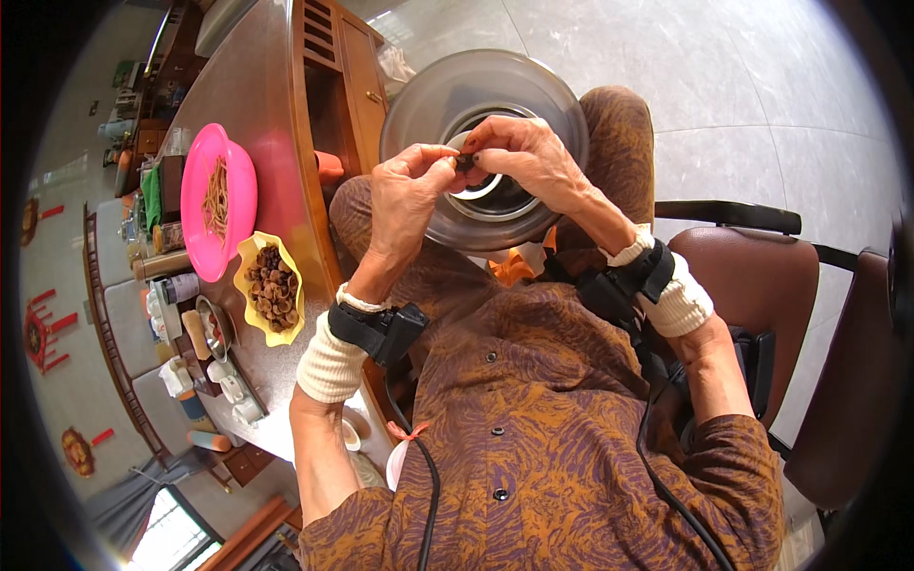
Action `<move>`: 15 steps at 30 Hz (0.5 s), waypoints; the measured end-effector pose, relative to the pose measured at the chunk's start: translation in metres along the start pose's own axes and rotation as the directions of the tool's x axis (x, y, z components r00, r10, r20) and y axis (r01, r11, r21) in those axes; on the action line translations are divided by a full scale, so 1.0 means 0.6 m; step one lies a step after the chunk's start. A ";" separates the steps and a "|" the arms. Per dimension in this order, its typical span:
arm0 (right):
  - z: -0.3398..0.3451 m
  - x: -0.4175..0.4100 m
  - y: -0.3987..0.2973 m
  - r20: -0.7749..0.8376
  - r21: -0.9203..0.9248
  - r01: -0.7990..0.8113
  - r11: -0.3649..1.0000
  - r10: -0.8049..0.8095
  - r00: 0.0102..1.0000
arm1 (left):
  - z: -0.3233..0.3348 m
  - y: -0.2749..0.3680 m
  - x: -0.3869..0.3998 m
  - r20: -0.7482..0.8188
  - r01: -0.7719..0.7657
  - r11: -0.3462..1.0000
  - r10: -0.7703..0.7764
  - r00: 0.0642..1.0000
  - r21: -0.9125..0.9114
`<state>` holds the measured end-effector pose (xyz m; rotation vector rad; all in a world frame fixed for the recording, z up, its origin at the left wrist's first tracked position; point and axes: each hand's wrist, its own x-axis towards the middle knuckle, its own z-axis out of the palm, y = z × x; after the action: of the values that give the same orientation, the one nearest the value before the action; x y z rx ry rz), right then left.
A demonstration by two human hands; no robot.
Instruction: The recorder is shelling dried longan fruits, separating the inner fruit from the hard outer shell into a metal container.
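Note:
Both of my hands meet above a small white bowl (pixel 492 189), pinching a small dark piece (pixel 464 163) between the fingertips. My left hand (pixel 410 189) has hold of it from the left and my right hand (pixel 525 160) from the right. What the piece is, I cannot tell. The white bowl stands inside a larger round metal vessel, within a wide grey translucent basin (pixel 421 100) at my knees. On the table to the left, a yellow wavy-edged bowl (pixel 296 314) holds many brown, round dried pieces (pixel 271 289). Beside it, a pink plastic basin (pixel 246 185) holds thin brown strips (pixel 216 200).
The wooden table (pixel 246 78) runs along my left, with cups (pixel 232 389), a metal bowl (pixel 213 328) and jars on it. An orange container (pixel 329 168) is at the table's side shelf. Brown chairs (pixel 750 285) stand to my right. Cables hang from both wrist devices.

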<state>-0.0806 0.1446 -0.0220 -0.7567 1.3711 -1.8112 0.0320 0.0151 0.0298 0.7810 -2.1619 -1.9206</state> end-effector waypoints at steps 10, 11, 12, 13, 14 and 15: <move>-0.008 0.003 -0.004 0.032 -0.021 -0.058 0.998 0.059 0.998 | 0.004 0.000 0.000 0.033 -0.038 0.998 0.036 0.999 0.059; -0.007 0.003 0.001 0.043 0.031 -0.077 0.997 0.076 0.996 | 0.003 -0.002 -0.001 0.030 -0.027 0.997 0.025 0.999 0.067; -0.006 0.004 0.005 0.053 0.082 -0.096 0.992 0.092 0.994 | 0.003 -0.004 0.000 0.029 -0.017 0.997 0.015 0.999 0.074; -0.005 0.004 0.007 0.053 0.081 -0.095 0.992 0.091 0.994 | 0.002 -0.005 0.001 0.029 -0.018 0.997 0.016 0.999 0.074; -0.002 0.005 0.008 0.032 0.092 -0.099 0.991 0.096 0.995 | 0.000 -0.007 0.001 0.029 -0.009 0.999 0.008 1.000 0.035; 0.000 0.006 0.009 0.011 0.103 -0.102 0.989 0.101 0.995 | -0.002 -0.008 0.002 0.029 0.000 1.000 0.000 1.000 -0.003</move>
<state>-0.0817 0.1409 -0.0273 -0.6262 1.2780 -1.7838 0.0329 0.0134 0.0248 0.7578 -2.1743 -1.9470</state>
